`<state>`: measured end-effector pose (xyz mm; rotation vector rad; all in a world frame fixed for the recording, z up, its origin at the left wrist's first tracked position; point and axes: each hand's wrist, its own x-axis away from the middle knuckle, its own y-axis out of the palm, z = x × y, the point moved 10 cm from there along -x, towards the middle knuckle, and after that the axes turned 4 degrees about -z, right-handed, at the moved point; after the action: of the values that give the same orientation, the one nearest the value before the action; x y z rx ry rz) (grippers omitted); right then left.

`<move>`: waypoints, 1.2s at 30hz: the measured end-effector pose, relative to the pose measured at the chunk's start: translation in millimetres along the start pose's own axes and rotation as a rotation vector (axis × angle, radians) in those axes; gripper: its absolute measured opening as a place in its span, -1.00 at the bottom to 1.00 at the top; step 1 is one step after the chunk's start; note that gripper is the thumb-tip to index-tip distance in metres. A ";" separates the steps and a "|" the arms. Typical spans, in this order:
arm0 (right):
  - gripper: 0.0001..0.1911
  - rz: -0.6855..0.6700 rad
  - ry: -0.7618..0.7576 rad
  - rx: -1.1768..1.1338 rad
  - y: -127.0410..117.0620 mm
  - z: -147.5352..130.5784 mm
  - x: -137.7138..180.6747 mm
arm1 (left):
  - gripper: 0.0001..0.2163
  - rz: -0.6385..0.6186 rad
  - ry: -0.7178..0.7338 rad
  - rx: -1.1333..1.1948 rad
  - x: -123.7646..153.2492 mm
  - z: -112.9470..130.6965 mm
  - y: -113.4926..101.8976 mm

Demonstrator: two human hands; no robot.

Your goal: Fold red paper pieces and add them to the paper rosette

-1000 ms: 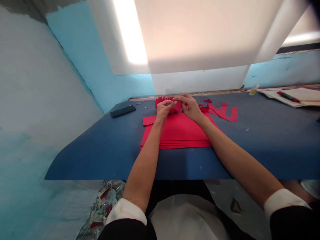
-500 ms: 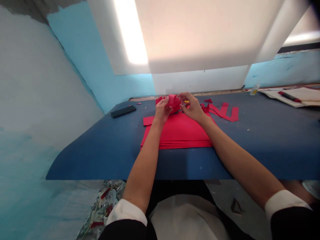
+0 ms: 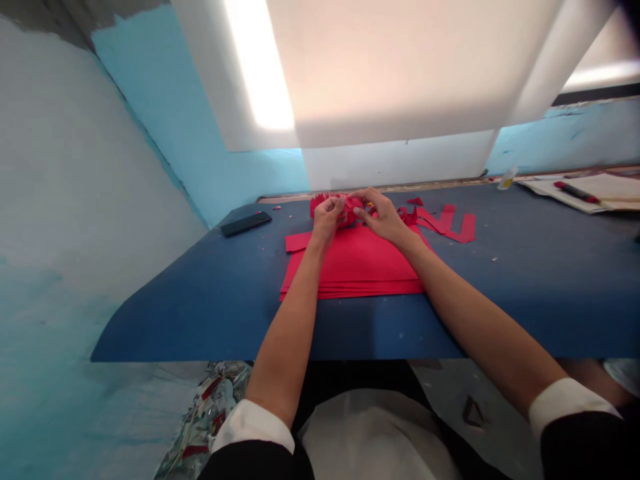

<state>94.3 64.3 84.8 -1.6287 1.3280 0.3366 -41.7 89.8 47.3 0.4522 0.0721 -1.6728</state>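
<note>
A fringed red paper piece (image 3: 354,208) is pinched in my left hand (image 3: 329,219), its cut teeth pointing up behind the fingers. My right hand (image 3: 381,215) meets it from the other side, thumb and forefinger closed on its right edge. Below both hands lies a stack of red sheets (image 3: 367,263) on the blue table (image 3: 240,307). A folded red strip (image 3: 297,242) juts out at the stack's left. My fingers hide part of the fringed piece.
Cut red strips (image 3: 450,227) lie to the right of the stack. A black phone (image 3: 246,223) rests at the left. Toward the back right are a small bottle (image 3: 507,179) and a marker (image 3: 576,192) on an open notebook (image 3: 545,191). A wall rises behind the table.
My right hand has shifted slightly left, closer to my left hand. The band of red paper between the hands has turned and looks more bunched.
</note>
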 end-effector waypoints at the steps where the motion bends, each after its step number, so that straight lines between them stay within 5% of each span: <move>1: -0.56 0.002 0.002 -0.010 -0.2 0.1 0.0 | -0.52 -0.015 0.000 0.004 0.6 0.8 1.9; 6: -0.42 0.001 -0.017 0.011 1.0 -2.7 0.3 | -0.57 -0.043 -0.002 -0.007 4.2 4.7 7.8; 17: -0.65 0.207 0.073 0.073 -18.1 16.3 3.7 | -0.74 -0.078 -0.067 0.039 1.1 -10.8 8.9; 24: -0.77 0.115 -0.025 0.064 -9.5 3.7 0.1 | -0.75 0.029 -0.013 0.044 -3.8 -12.0 -7.7; 30: -0.59 0.025 0.035 -0.028 -4.6 17.9 -3.1 | -0.76 0.107 -0.004 0.059 -6.3 -12.5 -18.2; 36: -0.55 -0.044 -0.001 -0.041 -1.3 16.9 -2.4 | -0.52 0.267 0.041 0.105 -6.6 -11.9 -31.9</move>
<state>100.4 79.1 78.9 -1.6899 1.2900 0.3398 -68.9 104.7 31.9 0.5508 -0.0445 -1.4087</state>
